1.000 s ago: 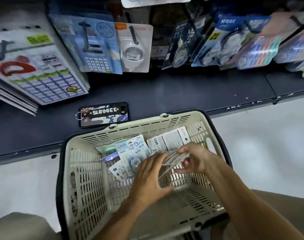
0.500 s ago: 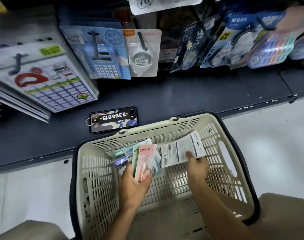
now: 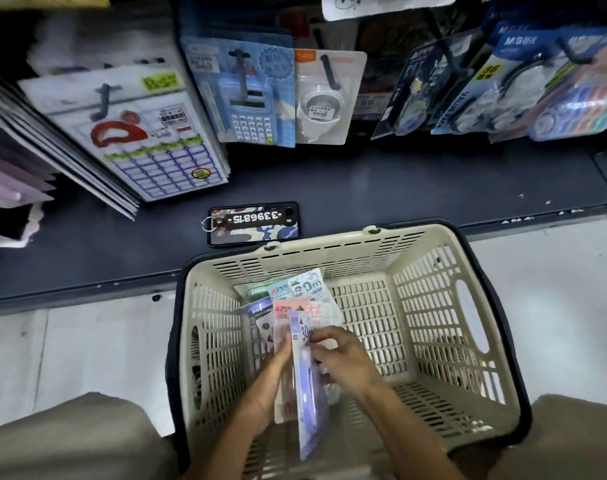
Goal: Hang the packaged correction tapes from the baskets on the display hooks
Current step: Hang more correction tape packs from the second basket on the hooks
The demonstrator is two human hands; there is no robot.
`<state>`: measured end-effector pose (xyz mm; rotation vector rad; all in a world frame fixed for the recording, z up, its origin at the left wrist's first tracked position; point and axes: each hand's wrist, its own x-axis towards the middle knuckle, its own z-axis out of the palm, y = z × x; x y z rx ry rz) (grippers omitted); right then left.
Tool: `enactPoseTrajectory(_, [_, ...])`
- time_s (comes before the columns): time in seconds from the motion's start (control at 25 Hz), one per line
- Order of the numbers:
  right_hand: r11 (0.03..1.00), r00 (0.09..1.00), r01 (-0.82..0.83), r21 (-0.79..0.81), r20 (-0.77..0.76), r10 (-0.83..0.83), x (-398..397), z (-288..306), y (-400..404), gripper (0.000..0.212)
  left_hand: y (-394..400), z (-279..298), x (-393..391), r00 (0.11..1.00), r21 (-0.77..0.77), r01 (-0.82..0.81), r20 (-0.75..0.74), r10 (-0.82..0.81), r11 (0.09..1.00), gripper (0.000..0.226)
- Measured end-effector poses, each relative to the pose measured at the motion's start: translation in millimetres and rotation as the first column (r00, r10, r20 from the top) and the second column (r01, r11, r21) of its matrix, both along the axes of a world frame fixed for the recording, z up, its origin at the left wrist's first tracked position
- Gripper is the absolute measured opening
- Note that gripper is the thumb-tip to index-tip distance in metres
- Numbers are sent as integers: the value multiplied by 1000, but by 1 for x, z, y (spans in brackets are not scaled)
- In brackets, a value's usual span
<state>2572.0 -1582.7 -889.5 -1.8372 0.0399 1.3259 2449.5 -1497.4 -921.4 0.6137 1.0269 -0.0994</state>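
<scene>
A cream plastic basket [image 3: 433,306] with a black rim sits on the floor against the dark shelf. Over its left half my left hand [image 3: 271,386] grips a stack of correction tape packs [image 3: 297,306], pink and pale blue cards fanned upward. My right hand [image 3: 343,358] pinches a purple and white pack [image 3: 307,393] against the front of that stack. More packs lie below, in the basket's far left corner. Display hooks [image 3: 329,72] stick out above the shelf, most carrying goods.
A phone in a camouflage case [image 3: 253,226] lies on the dark shelf [image 3: 399,188] just behind the basket. Hanging packs of label sheets [image 3: 139,140], a calculator [image 3: 250,102] and tape rolls [image 3: 323,98] crowd the hooks above. My knees [image 3: 70,441] flank the basket.
My right hand brought its pack from the basket's middle over to the left hand's stack. The stack rose slightly and the view shifted left.
</scene>
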Motion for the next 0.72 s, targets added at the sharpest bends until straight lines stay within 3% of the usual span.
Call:
enactPoseTrajectory(0.08, [989,982,-85,-124,158,104,-11,-10,6,16,-3,-5,-11,1000,-81,-27,-16,26,996,72])
enactPoseTrajectory(0.16, [922,913,-162,-351,301,275,-24,-20,11,32,-1,-6,-14,998,-144,-68,-11,67,987,70])
enactPoseTrajectory(0.24, [886,868,-117,-450,388,312,-34,-32,10,35,1,-5,-11,999,-67,-19,-35,17,998,57])
enactPoseTrajectory(0.32, [898,869,-76,-433,412,272,-35,-39,9,31,4,-7,-7,989,167,106,-118,-87,980,49])
enactPoseTrajectory(0.4, [923,851,-59,-380,464,246,-19,-44,11,26,5,-5,-4,974,277,152,-202,-97,949,35])
enactPoseTrajectory(0.48, [978,858,-20,-210,498,124,11,-49,20,30,6,-4,-4,967,315,182,-228,-111,932,29])
enactPoseTrajectory(0.56, [998,950,-36,-60,308,53,38,-52,36,40,5,-3,-5,964,347,192,-242,-110,918,27])
enactPoseTrajectory(0.64, [984,964,-178,-30,194,180,51,-57,46,12,5,-4,-9,963,350,165,-260,-74,922,26])
enactPoseTrajectory(0.72, [976,947,-217,27,249,204,61,-57,38,8,5,-4,-13,963,338,150,-265,-59,929,25])
